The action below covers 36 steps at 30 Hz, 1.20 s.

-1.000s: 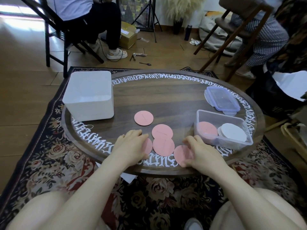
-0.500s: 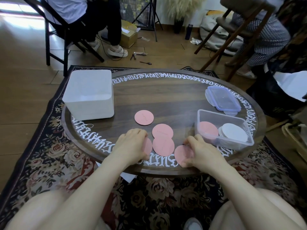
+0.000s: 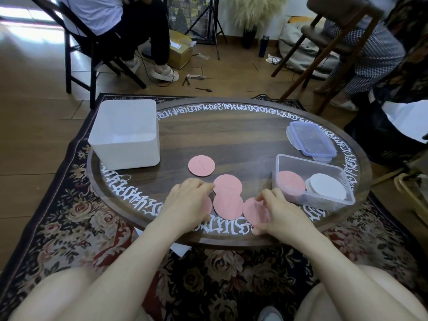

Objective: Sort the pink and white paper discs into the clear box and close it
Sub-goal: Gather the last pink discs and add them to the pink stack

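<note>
Five pink discs (image 3: 228,206) lie loose near the table's (image 3: 231,140) front edge, with more pink and a white stack (image 3: 327,186) already in the clear box (image 3: 312,181). The right hand (image 3: 281,212) curls its fingers around one disc's edge; the left hand (image 3: 185,202) rests bent fingers over another. Gathering pinks looks underway: next, lift the thin paper cleanly, with the lid (image 3: 310,139) waiting behind
</note>
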### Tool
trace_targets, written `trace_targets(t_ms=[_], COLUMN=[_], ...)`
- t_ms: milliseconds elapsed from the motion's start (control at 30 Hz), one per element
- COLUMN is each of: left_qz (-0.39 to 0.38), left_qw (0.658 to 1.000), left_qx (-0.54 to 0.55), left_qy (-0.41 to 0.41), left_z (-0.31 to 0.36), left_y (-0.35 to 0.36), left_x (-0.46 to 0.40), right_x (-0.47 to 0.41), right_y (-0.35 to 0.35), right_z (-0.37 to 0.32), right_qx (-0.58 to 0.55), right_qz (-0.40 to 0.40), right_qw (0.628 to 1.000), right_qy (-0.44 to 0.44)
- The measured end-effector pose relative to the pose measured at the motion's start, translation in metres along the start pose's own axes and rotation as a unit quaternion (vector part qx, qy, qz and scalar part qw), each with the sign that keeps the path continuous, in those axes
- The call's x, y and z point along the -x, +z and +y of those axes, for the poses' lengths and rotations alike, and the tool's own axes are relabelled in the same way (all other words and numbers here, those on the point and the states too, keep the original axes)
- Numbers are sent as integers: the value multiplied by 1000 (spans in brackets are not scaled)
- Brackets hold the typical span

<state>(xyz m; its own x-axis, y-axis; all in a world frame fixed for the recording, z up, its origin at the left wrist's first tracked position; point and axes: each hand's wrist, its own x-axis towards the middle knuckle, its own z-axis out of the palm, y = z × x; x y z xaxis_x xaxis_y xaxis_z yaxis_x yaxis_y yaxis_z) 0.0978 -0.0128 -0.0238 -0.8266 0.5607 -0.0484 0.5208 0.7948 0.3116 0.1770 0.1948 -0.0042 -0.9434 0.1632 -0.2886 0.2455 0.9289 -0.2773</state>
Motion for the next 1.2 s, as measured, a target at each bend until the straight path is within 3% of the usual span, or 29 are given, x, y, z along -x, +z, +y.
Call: trace_targets(t_ms=[167, 400, 533, 600, 667, 733, 800, 867, 900, 1033, 1133, 1200], left_qz=[3, -24, -9, 18, 55, 72, 55, 26, 19, 79, 151, 178], left_qw=[999, 1000, 999, 997, 984, 946, 888, 841, 835, 810, 767, 736], left_qx=[36, 19, 33, 74, 170, 311, 452, 534, 542, 556, 572, 586], left_qy=[10, 0, 0, -5, -24, -49, -62, -80, -94, -172, -249, -288], left_z=[3, 4, 6, 8, 11, 18, 26, 35, 38, 31, 16, 10], left_y=[0, 4, 4, 2, -1, -7, -14, -17, -17, -15, -14, -13], left_x=[-1, -1, -3, -3, -2, 1, 2, 5, 6, 3, -4, -7], right_x=[-7, -9, -7, -9, -10, -10, -10, -10, -10, -18, -29, -30], right_y=[3, 5, 0, -5, -10, -11, -8, -4, -2, 8, 12, 13], right_z=[-5, -12, -8, -1, 1, -1, -6, -12, -17, -26, -22, -23], right_qx=[-48, 29, 36, -55, -231, -386, -480, -538, -548, -487, -263, -177], right_qz=[32, -1, 46, 94, 107, 59, 13, -1, -1, 76, 149, 106], right_qw=[998, 999, 998, 994, 967, 920, 876, 841, 834, 868, 953, 978], right_qy=[-11, 33, 7, 4, 2, -8, -37, -61, -66, -58, -36, -13])
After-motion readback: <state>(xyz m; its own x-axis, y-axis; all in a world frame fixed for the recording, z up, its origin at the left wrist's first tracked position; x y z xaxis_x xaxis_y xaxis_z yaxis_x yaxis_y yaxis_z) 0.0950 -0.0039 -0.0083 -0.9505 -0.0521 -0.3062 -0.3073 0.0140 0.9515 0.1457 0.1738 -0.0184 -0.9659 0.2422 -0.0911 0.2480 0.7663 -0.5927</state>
